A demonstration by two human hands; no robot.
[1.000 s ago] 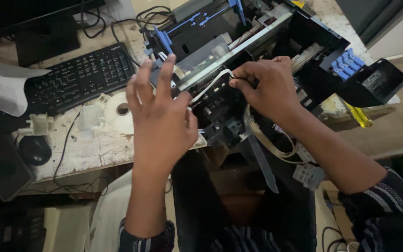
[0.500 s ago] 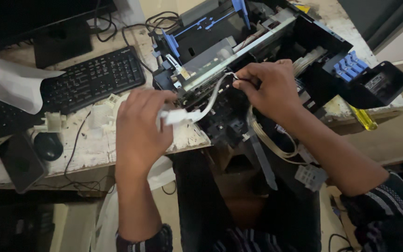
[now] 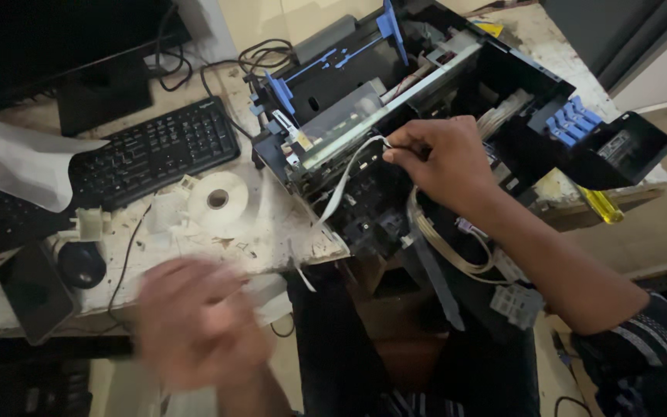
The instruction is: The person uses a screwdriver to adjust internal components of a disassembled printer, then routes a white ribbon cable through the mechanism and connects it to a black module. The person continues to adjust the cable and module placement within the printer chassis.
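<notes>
White and flat, the ribbon cable (image 3: 347, 181) ran from the opened printer (image 3: 441, 100) at upper centre of the frame down toward the desk edge (image 3: 287, 255). The right hand (image 3: 441, 158), at centre, pinched the cable's upper end between thumb and fingertips, its other fingers curled in. The left hand (image 3: 198, 320), at lower left, was blurred; how far open it was could not be told. Left of the printer lay a white tape roll (image 3: 218, 199) and a black keyboard (image 3: 152, 154).

Single head-worn view, looking steeply down, close over cluttered desk (image 3: 264, 239) and lap
</notes>
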